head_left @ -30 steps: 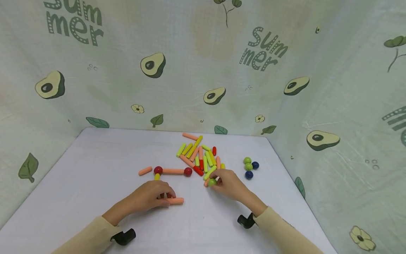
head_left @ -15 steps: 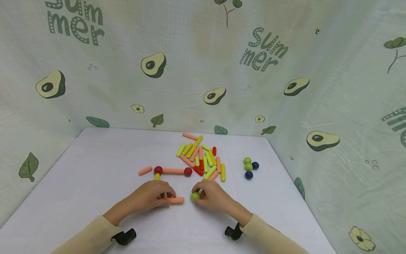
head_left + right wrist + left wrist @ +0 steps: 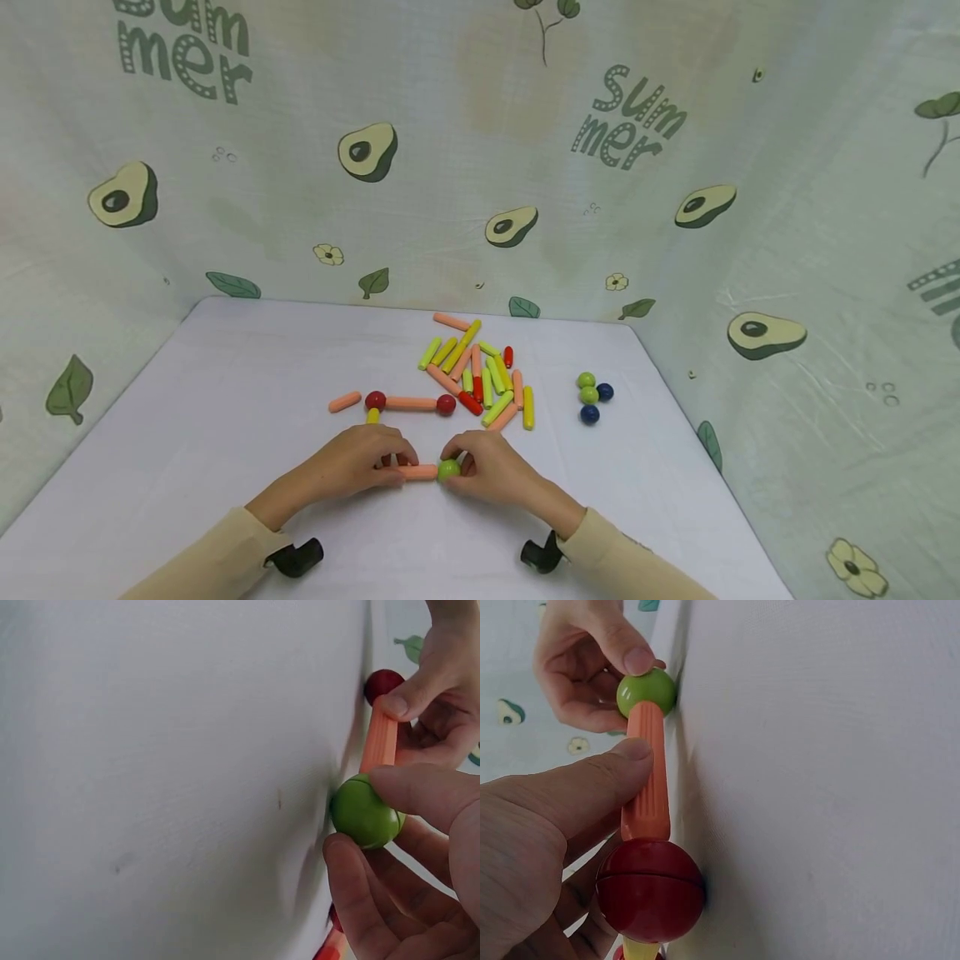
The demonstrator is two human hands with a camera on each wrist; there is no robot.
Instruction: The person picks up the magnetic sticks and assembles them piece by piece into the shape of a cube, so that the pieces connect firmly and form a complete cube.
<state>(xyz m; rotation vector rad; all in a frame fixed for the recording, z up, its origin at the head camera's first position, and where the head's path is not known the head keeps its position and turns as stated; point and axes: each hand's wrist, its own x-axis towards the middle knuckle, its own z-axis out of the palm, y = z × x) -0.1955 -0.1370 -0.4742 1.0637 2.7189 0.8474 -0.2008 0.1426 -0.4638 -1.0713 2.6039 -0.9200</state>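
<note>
My left hand (image 3: 352, 463) pinches an orange ribbed rod (image 3: 420, 472) low over the white table. A dark red ball (image 3: 651, 892) is on the rod's near end in the left wrist view; the left hand hides it in the head view. At the other end, my right hand (image 3: 491, 469) holds a green ball (image 3: 367, 811) between thumb and fingers, touching the rod's tip. How deep the rod sits in it cannot be seen. Behind the left hand, a yellow rod (image 3: 372, 416) meets a red ball (image 3: 376, 401), which an orange rod (image 3: 410, 404) links to another red ball (image 3: 446, 405).
Several loose rods in orange, yellow, lime and red lie in a pile behind the hands, among them a yellow rod (image 3: 528, 407). Green balls (image 3: 588, 396) and blue balls (image 3: 589, 414) group at the right. A short orange rod (image 3: 345, 402) lies left. Patterned cloth (image 3: 435, 275) walls the table.
My right hand has brought the green ball from beside the rod pile, leftward and nearer, up against the orange rod's end. The left hand has stayed in place on the rod.
</note>
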